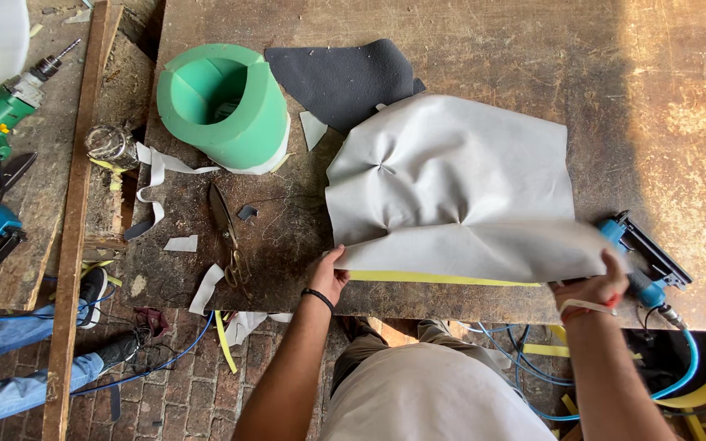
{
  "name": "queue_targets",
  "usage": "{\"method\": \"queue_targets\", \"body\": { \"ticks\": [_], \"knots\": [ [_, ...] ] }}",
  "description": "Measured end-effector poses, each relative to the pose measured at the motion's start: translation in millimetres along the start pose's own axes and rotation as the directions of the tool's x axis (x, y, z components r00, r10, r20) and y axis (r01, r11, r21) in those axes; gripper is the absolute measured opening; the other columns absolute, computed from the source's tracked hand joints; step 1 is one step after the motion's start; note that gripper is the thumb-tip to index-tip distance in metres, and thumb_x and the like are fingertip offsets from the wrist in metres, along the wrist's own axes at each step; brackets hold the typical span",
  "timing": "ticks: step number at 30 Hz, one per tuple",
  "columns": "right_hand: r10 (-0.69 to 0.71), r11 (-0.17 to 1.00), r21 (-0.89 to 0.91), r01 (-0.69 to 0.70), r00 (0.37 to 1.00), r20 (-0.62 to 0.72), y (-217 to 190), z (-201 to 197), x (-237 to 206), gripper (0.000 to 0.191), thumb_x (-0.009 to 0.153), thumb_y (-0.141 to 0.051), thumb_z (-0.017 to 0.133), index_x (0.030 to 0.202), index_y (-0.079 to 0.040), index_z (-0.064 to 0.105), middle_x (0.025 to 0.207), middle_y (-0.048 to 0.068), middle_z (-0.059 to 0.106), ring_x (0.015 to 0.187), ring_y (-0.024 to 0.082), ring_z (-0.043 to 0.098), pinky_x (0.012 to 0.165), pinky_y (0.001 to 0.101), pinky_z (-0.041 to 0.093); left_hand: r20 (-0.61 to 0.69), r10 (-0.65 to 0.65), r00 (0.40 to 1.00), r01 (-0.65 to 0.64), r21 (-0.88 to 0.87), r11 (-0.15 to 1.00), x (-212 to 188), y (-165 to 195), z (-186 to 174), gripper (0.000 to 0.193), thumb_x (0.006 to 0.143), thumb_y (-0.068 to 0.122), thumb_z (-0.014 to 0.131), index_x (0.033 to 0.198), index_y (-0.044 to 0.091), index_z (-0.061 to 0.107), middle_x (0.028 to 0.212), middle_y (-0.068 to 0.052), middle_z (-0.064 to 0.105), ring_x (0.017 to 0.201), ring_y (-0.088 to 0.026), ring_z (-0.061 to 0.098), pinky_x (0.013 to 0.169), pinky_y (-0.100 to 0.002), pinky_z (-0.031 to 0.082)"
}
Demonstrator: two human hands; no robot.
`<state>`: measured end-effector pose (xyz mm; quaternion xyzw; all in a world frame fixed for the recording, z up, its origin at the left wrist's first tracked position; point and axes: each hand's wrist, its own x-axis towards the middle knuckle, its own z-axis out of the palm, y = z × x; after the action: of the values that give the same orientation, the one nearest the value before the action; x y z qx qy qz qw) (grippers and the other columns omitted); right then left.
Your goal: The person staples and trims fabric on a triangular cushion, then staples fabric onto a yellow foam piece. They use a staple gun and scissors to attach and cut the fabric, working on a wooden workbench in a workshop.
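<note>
Grey sheet (451, 188): I see it flat on the worktop (680, 98), long axis across, folded edge towards me.
Left hand (330, 276): pinching the sheet's near-left corner, wrist straight.
Right hand (598, 287): closed on the near-right edge, beside the blue stapler (643, 257).

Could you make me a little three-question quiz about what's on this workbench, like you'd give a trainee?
1. True or false: the left hand holds the scissors.
2. What does the right hand grip? A) green drill B) blue staple gun C) glass jar
3. What colour is the foam cylinder beside the grey fabric?

Key: 1 false, it pinches the fabric's edge, with the scissors lying apart on the table. 2 B. 3 green.
</note>
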<state>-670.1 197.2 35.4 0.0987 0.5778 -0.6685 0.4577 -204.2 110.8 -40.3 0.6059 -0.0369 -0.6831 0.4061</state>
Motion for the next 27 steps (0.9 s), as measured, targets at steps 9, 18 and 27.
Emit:
{"method": "queue_targets", "body": {
  "ticks": [9, 18, 27],
  "knots": [
    [0.033, 0.999, 0.013, -0.033, 0.998, 0.047, 3.1, 90.9, 30.6, 0.040, 0.090, -0.001, 0.066, 0.127, 0.003, 0.051, 0.125, 0.021, 0.066, 0.111, 0.032, 0.073, 0.092, 0.0402, 0.061, 0.188, 0.420, 0.888, -0.442, 0.092, 0.892, -49.5, 146.3, 104.1, 0.015, 0.097, 0.013, 0.060, 0.110, 0.017, 0.067, 0.115, -0.010, 0.071, 0.096, -0.021, 0.068, 0.071, -0.029, 0.057],
    [-0.197, 0.916, -0.331, 0.227, 0.973, 0.120, -35.1, 52.5, -29.8, 0.046, 0.093, -0.003, 0.074, 0.131, 0.006, 0.050, 0.118, 0.021, 0.068, 0.104, 0.030, 0.073, 0.083, 0.0389, 0.062, 0.162, 0.546, 0.822, -0.570, 0.229, 0.789, -84.3, 103.4, 47.6, 0.011, 0.094, 0.010, 0.065, 0.103, 0.012, 0.071, 0.105, -0.012, 0.073, 0.082, -0.016, 0.068, 0.057, -0.027, 0.052],
    [0.098, 0.869, -0.486, -0.088, 0.995, -0.006, 51.1, -31.1, -12.2, 0.032, 0.095, -0.013, 0.071, 0.119, 0.003, 0.057, 0.111, 0.018, 0.068, 0.096, 0.029, 0.072, 0.082, 0.0418, 0.064, -0.147, 0.172, 0.974, -0.150, 0.151, 0.977, -63.7, -3.0, -26.1, 0.019, 0.093, 0.009, 0.064, 0.110, 0.008, 0.071, 0.113, -0.010, 0.070, 0.085, -0.020, 0.067, 0.064, -0.033, 0.056]
  ]
}}
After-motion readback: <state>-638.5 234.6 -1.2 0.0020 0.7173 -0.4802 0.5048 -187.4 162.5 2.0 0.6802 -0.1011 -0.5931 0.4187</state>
